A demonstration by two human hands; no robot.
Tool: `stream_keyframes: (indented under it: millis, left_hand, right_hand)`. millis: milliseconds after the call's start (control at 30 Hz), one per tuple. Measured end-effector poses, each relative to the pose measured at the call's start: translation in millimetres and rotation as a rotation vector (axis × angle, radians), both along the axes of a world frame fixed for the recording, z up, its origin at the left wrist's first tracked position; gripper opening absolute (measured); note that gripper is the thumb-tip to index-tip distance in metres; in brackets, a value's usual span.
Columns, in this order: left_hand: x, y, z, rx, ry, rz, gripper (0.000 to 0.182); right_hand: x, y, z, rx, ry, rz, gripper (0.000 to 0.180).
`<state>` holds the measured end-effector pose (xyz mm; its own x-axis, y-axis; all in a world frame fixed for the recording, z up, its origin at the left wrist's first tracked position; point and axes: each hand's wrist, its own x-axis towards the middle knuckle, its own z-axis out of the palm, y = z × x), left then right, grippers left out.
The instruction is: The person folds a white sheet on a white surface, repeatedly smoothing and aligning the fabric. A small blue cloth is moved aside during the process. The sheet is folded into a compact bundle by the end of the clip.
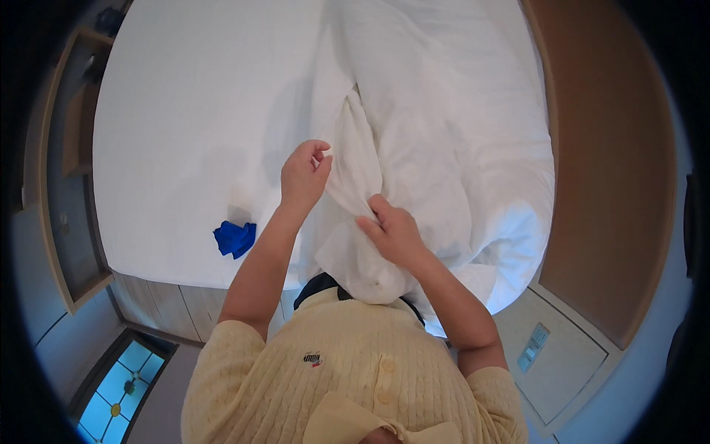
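Before me, white bedding (444,122) lies rumpled over the right part of a bed. My right hand (391,227) grips a gathered fold of it between thumb and fingers, close to my waist. Just left of that fold is my left hand (307,172), its fingers bent and apart, with nothing seen in them; whether a fingertip touches the cloth I cannot tell. A flat white sheet (183,122) covers the left part of the bed. On it, left of my left forearm, lies a small crumpled blue cloth (235,238).
A brown headboard or panel (610,166) runs along the bed's right side. Below it stands a pale cabinet (566,355) with a switch or socket plate (533,347). Wood-framed shelving (50,183) is at the left. A patterned glass pane (119,388) shows at lower left.
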<state>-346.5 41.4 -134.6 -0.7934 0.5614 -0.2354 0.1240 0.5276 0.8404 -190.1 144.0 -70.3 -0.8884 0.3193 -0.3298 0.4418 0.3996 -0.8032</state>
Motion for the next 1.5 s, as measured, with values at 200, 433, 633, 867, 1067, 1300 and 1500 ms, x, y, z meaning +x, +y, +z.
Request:
stream_keyframes:
  millis: [200,433,633,867,1067,1300,1500]
  left_hand:
    - [-6,35,16,-0.273,-0.094,-0.153,0.054]
    - [-22,75,-4,-0.309,-0.527,-0.265,0.05]
    - [-2,93,38,0.123,-0.665,0.075,0.038]
    - [-22,86,202,1.179,-0.322,0.043,0.008]
    - [-27,-31,231,0.997,-0.114,0.179,0.027]
    - [-5,-67,100,0.68,-0.802,0.38,0.03]
    - [109,-101,76,0.802,-0.05,0.046,0.027]
  right_hand:
    - [-7,-14,11,0.177,0.062,0.173,0.022]
    - [19,-12,1,0.151,-0.001,0.226,0.023]
    - [34,13,-2,0.2,-0.064,-0.12,0.037]
    - [39,56,137,-0.067,0.89,-0.05,0.021]
    - [6,-44,141,-0.157,0.586,0.165,0.021]
    - [11,-88,82,-0.415,0.471,-0.093,0.018]
    - [16,-72,66,-0.639,0.528,-0.416,0.016]
